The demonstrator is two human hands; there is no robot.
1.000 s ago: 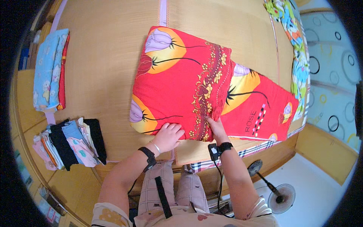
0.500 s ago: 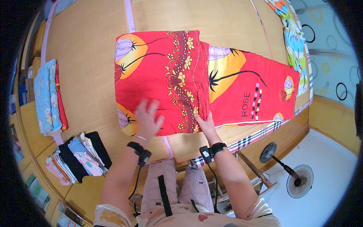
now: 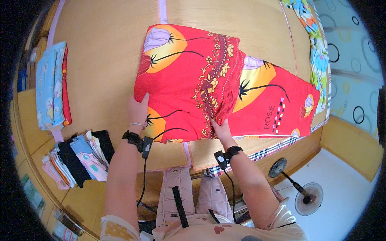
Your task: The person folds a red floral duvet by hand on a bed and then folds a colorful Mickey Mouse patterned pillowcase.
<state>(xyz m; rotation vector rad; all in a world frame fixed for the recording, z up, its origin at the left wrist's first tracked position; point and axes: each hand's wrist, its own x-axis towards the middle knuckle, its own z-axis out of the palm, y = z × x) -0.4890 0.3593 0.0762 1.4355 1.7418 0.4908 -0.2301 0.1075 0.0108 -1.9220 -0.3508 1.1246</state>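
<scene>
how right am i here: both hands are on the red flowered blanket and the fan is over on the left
Not quite: the fan is over on the right, as the head view shows. The rest holds: left hand and right hand are both on the red flowered blanket.

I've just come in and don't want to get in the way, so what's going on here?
A person is handling a big red flower-print cloth on a flat tan surface. The left hand is at its left edge, fingers hidden; the right hand grips the folded-over layer near the front edge. The right end lies spread out past the fold. Off to the left sit a folded pale-blue patterned cloth and a row of folded multicoloured clothes.
</scene>
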